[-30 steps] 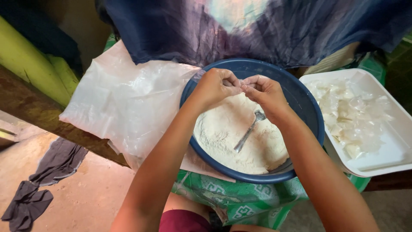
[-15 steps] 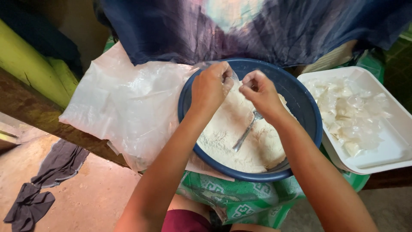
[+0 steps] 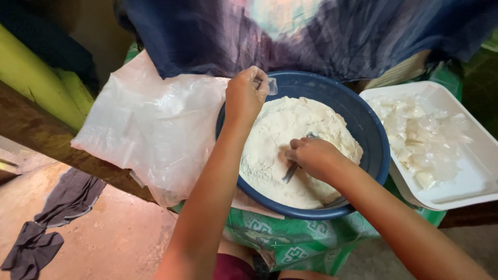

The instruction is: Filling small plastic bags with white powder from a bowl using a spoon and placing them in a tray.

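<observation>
My left hand (image 3: 245, 96) sits at the bowl (image 3: 371, 132) rim, about ten o'clock, fingers pinched on a small clear bag (image 3: 271, 86). The bag is held up over the rim, probably so that its mouth stays reachable and anything spilled drops back into the flour (image 3: 280, 129). My right hand (image 3: 311, 155) is down in the middle of the bowl, fingers curled together around the spoon (image 3: 289, 173); only the handle end shows at seven o'clock of the hand, and a bit of the other end peeks out at twelve. The grip looks low on the spoon, which would suit scooping from a soft heap.

The flour is piled in the blue bowl, highest toward twelve o'clock. The bowl rests on a green patterned cloth (image 3: 290, 243), close to my lap, so both hands reach it without stretching. At three o'clock, just beside the bowl, a white tray (image 3: 467, 192) holds a heap of small clear packets (image 3: 420, 135), within easy reach of the right hand. At nine o'clock a large plastic sheet (image 3: 150, 124) lies partly under the bowl. A dark rag (image 3: 46, 228) lies on the floor at eight o'clock, well apart.
</observation>
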